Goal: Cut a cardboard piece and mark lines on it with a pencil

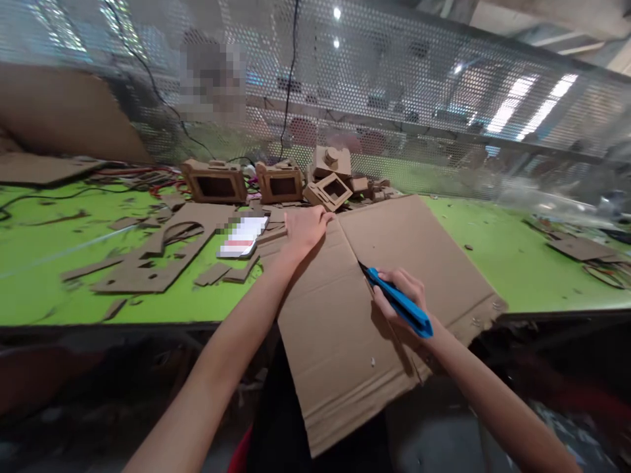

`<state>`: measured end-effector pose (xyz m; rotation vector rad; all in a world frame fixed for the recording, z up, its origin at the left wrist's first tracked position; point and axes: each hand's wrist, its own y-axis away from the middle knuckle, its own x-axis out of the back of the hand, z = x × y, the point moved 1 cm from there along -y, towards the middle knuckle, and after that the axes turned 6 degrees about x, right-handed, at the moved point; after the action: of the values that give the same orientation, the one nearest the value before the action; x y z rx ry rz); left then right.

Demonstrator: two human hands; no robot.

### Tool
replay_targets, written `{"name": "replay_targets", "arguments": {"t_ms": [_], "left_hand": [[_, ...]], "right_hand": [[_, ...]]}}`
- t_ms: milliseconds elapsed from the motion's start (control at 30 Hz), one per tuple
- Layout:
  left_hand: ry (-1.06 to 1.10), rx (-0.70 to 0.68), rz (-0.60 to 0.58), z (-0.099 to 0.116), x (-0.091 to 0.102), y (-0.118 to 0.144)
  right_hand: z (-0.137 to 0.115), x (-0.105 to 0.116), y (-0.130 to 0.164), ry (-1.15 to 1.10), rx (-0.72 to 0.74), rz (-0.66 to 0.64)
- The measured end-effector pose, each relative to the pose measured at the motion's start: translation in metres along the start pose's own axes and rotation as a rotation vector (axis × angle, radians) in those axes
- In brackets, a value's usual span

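Note:
A large brown cardboard sheet [335, 315] lies tilted across the table's front edge and hangs over it towards me. My right hand [404, 292] is closed round a blue utility knife [401, 302]. The knife's dark blade touches the sheet along a line running from its far edge towards the near one. At the far left edge of the sheet, my left hand [308, 228] grips the cardboard with curled fingers. Part of that grip is hidden from view.
On the green table [493, 263] stand cardboard frame-like boxes [214, 184] and a camera-shaped cardboard piece [331, 159]. A phone [244, 236] lies left, beside a cut-out cardboard panel [162, 256] and scattered scraps. Behind rises a perforated metal screen [394, 98]; a person [211, 72] is beyond it.

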<state>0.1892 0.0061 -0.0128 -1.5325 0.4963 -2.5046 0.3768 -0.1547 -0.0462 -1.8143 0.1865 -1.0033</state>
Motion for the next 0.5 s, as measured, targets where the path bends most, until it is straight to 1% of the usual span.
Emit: {"name": "replay_targets", "arguments": {"t_ms": [67,167,233,300,400,500], "left_hand": [[0.006,0.012,0.006,-0.003,0.001,-0.002],[-0.006,0.044,0.038,-0.013,0.008,-0.007],[-0.016,0.112,0.076,-0.022,0.013,-0.012],[-0.014,0.140,0.083,-0.027,0.016,-0.015],[-0.007,0.123,0.060,-0.026,0.016,-0.017],[-0.001,0.110,0.055,-0.021,0.014,-0.015]], "right_hand": [[-0.010,0.010,0.011,0.017,-0.023,-0.015],[-0.024,0.029,0.030,0.048,-0.044,-0.057],[-0.034,0.043,0.044,0.070,-0.034,-0.068],[-0.044,0.056,0.056,0.103,0.002,-0.075],[-0.060,0.070,0.068,0.142,0.050,-0.101],[-0.073,0.080,0.077,0.158,0.032,-0.100]]}}
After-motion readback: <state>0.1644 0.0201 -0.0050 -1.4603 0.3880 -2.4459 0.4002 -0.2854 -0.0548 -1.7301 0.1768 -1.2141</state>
